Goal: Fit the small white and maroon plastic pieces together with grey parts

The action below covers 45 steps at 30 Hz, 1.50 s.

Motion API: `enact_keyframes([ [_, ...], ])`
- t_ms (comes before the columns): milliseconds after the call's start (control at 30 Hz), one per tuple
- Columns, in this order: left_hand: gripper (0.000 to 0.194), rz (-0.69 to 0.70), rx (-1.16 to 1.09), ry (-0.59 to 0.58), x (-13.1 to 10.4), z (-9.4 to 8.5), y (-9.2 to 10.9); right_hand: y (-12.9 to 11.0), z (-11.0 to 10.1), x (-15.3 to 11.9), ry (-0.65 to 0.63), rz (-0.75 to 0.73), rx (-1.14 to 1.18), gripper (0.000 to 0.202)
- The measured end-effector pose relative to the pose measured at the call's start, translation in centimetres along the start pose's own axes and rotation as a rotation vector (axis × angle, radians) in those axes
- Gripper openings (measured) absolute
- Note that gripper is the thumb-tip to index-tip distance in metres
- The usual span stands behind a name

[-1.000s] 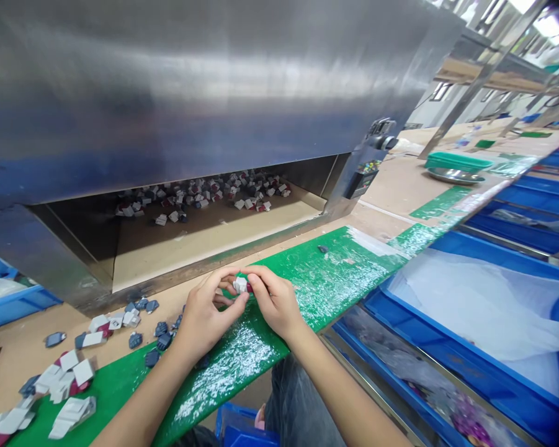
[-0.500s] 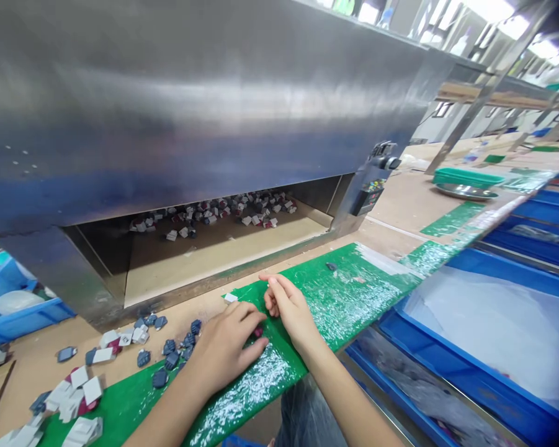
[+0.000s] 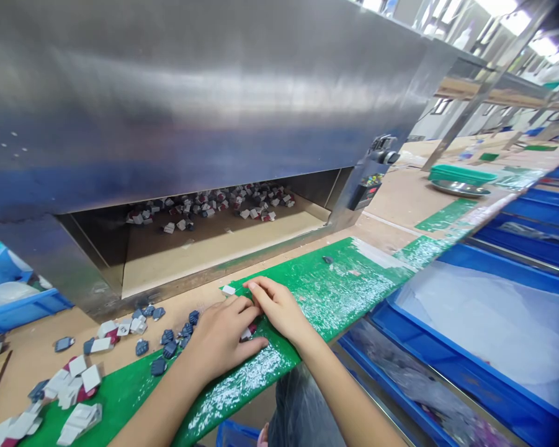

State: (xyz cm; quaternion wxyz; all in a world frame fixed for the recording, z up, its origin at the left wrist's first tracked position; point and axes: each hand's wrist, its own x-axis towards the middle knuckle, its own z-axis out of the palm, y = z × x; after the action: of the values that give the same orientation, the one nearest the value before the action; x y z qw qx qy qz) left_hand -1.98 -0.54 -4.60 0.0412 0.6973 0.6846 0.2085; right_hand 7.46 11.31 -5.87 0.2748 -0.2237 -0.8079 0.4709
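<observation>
both hands, left [image 3: 221,338] and right [image 3: 277,307], press flat, grip apart, over a small piece [image 3: 246,333].

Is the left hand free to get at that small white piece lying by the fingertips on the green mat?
Probably yes: the white piece lies bare just beyond the left hand, nothing between them.

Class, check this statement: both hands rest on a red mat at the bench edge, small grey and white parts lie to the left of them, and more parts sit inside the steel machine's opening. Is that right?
Not quite: the mat is green, not red, as the head view shows. The rest holds: the left hand and right hand rest on it, grey and white parts lie to their left, and more parts sit inside the steel machine opening.
</observation>
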Motion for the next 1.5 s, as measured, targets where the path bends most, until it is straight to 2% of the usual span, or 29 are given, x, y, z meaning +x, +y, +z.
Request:
enact_keyframes([
  [133, 0.029, -0.083, 0.033, 0.088, -0.1, -0.9, -0.1, 0.0, 0.0, -0.1, -0.01, -0.011, -0.014, 0.028],
  [267, 0.026, -0.076, 0.07, 0.001, -0.3, -1.5, -0.5, 0.1, 0.0, 0.0, -0.016, -0.015, -0.018, 0.031],
  [367, 0.015, -0.032, 0.004, -0.033, -0.2, -1.3, -0.7, 0.1, 0.0, 0.0, -0.02, -0.014, -0.018, 0.031],
  [433, 0.01, -0.021, -0.096, 0.005, -0.1, -1.1, -0.8, 0.2, 0.1, 0.1, -0.019, -0.012, -0.018, 0.031],
  [567, 0.024, -0.016, -0.332, 0.137, 0.1, -0.9, -1.1, 0.1, 0.1, 0.1, -0.015, -0.014, -0.019, 0.031],
  [667, 0.024, -0.005, -0.411, 0.225, 0.1, -1.0, -1.2, -0.1, 0.0, 0.1, -0.018, -0.021, -0.031, 0.032],
  [867, 0.028, 0.016, -0.293, 0.378, 0.1, -0.7, -1.5, -0.2, -0.1, 0.0, -0.024, -0.03, -0.072, 0.031],
  [1100, 0.026, 0.012, -0.361, 0.381, 0.1, -0.3, -1.6, -0.2, -0.1, 0.0, -0.052, -0.028, -0.105, 0.024],
  [1300, 0.024, 0.071, -0.418, 0.485, 0.3, -0.1, -1.5, -0.4, -0.1, 0.0, -0.069, -0.027, -0.098, 0.021],
  [1500, 0.02, 0.065, -0.299, 0.536, 0.3, -0.2, -1.5, -0.3, 0.0, -0.1, -0.079, -0.046, -0.041, 0.022],
])
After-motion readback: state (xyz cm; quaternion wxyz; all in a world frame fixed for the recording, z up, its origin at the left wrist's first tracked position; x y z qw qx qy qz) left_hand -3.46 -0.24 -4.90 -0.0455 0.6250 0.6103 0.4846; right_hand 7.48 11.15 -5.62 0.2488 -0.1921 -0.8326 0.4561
